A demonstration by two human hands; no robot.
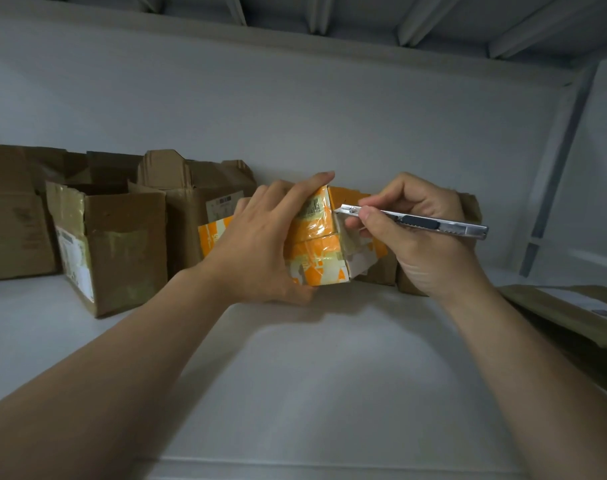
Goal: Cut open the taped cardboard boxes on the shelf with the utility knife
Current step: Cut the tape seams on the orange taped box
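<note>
The orange box (316, 237) on the shelf (295, 358) was gripped by the left hand (260, 244), while the utility knife (413, 220), gripped in the right hand (420, 233), was pointed sideways at the box's taped top edge.

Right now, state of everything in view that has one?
Orange-taped box: tape-wrapped, resting on shelf; cut or not, unclear.
Utility knife: tip at the box's upper right edge.
Left hand: grips the box.
Right hand: holds the knife pen-style.
Front brown box: top open, tape torn.
Brown box behind it: flaps up.
</note>
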